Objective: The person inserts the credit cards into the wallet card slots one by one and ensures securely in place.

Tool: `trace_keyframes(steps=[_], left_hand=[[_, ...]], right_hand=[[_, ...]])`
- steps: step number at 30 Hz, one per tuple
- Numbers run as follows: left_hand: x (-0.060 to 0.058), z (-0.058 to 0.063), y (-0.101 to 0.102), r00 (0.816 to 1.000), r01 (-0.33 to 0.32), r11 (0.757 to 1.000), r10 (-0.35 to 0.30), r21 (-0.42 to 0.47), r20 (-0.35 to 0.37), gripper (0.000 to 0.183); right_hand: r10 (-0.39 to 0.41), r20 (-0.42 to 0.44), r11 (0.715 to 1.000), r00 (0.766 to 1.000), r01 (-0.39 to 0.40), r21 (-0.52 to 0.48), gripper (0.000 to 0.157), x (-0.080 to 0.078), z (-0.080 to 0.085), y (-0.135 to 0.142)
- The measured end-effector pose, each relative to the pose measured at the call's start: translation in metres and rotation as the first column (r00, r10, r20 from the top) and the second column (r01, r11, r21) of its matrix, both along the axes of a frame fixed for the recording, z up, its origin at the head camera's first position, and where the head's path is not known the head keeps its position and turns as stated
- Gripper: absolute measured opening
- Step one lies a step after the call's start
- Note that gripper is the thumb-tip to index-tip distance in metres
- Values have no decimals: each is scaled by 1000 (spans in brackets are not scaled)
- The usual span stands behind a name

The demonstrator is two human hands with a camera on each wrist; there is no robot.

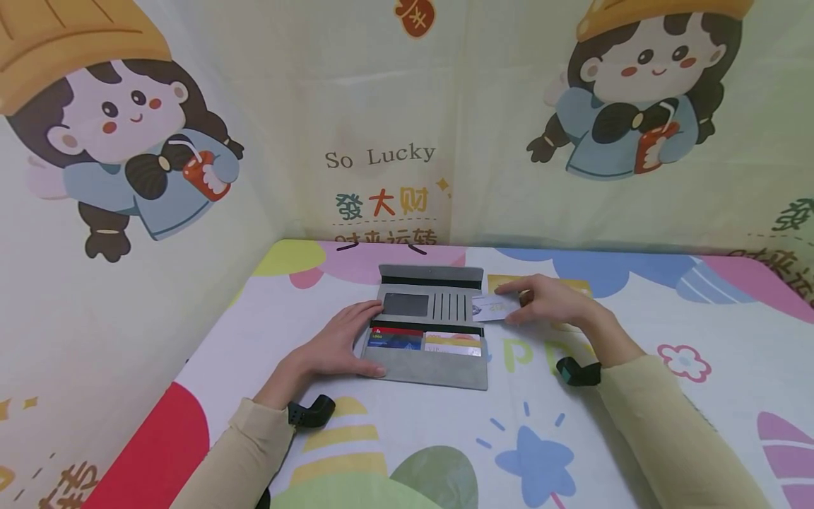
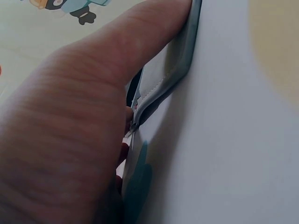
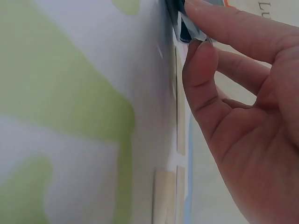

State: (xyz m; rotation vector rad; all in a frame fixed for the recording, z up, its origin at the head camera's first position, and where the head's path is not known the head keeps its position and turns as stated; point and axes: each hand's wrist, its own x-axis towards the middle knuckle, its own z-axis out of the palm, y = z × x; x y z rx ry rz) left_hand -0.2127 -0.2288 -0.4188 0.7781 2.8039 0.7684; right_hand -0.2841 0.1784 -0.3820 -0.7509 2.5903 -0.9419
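An opened grey wallet (image 1: 426, 369) lies flat on the table, with a dark window and several card slots in its middle panel. A blue-and-red card (image 1: 396, 340) and a white-and-gold card (image 1: 453, 343) sit side by side in its lower pocket. My left hand (image 1: 337, 344) rests along the wallet's left edge, thumb (image 2: 154, 23) on the lower corner. My right hand (image 1: 548, 300) pinches a white card (image 1: 493, 308) between thumb and fingers, at the right edge of the slotted panel. Whether the card's end is inside a slot cannot be told.
A gold card (image 1: 575, 285) lies on the table behind my right hand, partly hidden by it. In the right wrist view, pale flat card-like pieces (image 3: 163, 196) lie on the printed tablecloth (image 1: 534, 424). A printed cloth wall (image 1: 381, 92) stands behind the table.
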Motion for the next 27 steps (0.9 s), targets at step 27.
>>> trace_keyframes(steps=[27], left_hand=[[-1,-1,-1,1000,-9,1000,9,-3,9,110]], right_hand=[[-59,41,996,997,62,-69,51,7,-8,12]])
